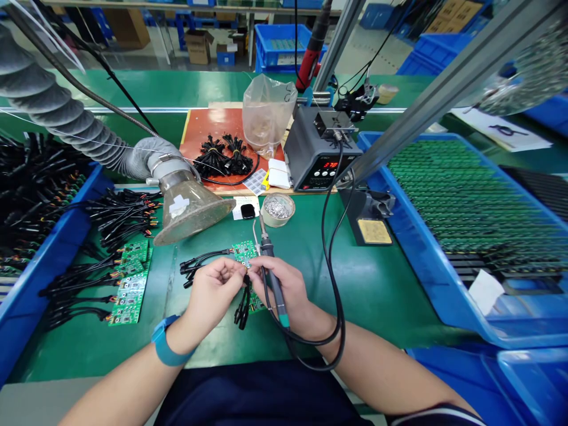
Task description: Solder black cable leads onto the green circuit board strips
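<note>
Head cam: the green workbench (364, 302) is pretty crowded, with a cloudy cone-shaped fume hood (191, 204) leaning in on the left and black cable (342, 331) looping across the right forearm. The green circuit board (244, 251) with black leads lies right under the hands, partly covered. Right hand (293, 290) is wrapped round a slim grey soldering iron (277, 293), tip pointing away; left hand's (213, 293) thumb and fingertips are pinched together, can't tell on what
</note>
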{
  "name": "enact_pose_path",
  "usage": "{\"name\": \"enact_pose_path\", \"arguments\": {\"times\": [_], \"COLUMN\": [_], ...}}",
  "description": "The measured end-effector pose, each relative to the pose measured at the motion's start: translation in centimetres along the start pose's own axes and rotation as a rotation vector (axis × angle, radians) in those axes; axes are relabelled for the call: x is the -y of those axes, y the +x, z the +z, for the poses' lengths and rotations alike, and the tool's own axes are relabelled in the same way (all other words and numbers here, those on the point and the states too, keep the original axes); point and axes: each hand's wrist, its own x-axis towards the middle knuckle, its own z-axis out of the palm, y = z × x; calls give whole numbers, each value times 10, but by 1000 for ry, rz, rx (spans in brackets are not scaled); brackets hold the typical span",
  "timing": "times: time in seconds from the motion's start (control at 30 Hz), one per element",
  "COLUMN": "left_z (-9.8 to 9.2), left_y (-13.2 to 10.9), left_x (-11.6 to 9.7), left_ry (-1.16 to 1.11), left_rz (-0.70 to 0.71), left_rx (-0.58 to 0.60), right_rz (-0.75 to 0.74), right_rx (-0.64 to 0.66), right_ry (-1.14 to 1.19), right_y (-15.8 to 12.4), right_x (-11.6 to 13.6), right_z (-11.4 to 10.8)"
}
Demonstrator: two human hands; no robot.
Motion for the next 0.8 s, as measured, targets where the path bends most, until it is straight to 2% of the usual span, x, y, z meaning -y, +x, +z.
{"name": "enact_pose_path", "arguments": {"times": [0.27,0.47,0.67,0.8], "left_z": [1,1,2,2], "left_y": [0,0,-1,0], "left_x": [3,6,9,8], "left_ry": [-2,20,163,58], "left_rz": [-14,49,132,64], "left_rx": [-17,-33,-54,-38], "right_rz": [-29,-46,-47,14], "right_rx": [-22,17,34,16], "right_ry": [-32,-33,-46,-26], "right_y": [-1,-4,-7,-6], "right_x": [3,3,2,2], "right_z": [5,6,7,8]}}
